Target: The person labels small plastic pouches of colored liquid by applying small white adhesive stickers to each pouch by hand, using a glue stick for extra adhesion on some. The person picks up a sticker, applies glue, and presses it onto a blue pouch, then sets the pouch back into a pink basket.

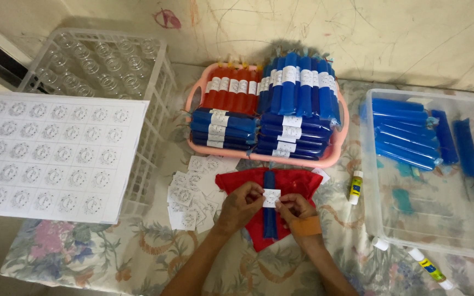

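A: What am I looking at through the head camera?

B: I see my left hand (241, 204) and right hand (296, 210) meeting over a blue tube (270, 205) that lies lengthwise on a red cloth (292, 183) on the floral surface (138, 252). Both hands pinch a small white label (271, 197) across the tube's middle, fingers closed on its two ends.

A: Which step is that, by your reading?

B: I judge the label is being wrapped round the tube. The move in hand calls for pulling the ends snug and pressing them flat so the band lies square.

A: And round about?

B: Loose labels (190, 200) lie just left of the cloth, a glue stick (355, 187) to its right, the pink basket (336, 156) of banded tubes beyond.
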